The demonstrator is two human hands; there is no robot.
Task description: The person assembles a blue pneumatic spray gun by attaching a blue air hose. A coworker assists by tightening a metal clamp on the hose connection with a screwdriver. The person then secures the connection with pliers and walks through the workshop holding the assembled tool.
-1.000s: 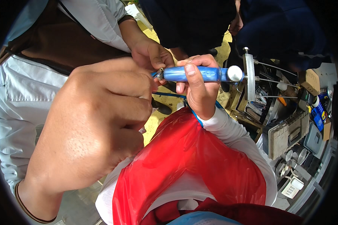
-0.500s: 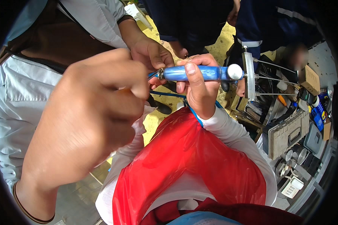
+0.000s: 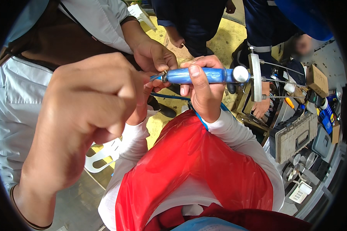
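Note:
My right hand [image 3: 205, 90] is closed round the blue handle [image 3: 175, 76] of a tool, thumb along its near side. At its right end are a round white cap [image 3: 241, 74] and a metal crossbar [image 3: 255, 77] with three thin rods. A metal hose clamp [image 3: 164, 76] rings its left end, where blue strands stick out. My left hand [image 3: 140, 109] is beside that end, fingers curled, mostly hidden by a co-worker's large closed hand [image 3: 85, 104]. The co-worker's other hand [image 3: 155, 54] pinches close to the clamp. A blue hose [image 3: 169, 96] passes below the handle.
Red plastic [image 3: 192, 154] covers my front. At right are a grey toolbox [image 3: 295, 136], a cardboard box [image 3: 317, 81] and a white multi-socket block [image 3: 300, 191]. Another person's hand [image 3: 261, 107] reaches among the tools. A white plastic chair [image 3: 100, 159] stands at lower left.
The co-worker's large hand has moved left and away from the clamp, uncovering part of my left hand. My right hand and the tool stay nearly still. People behind have shifted.

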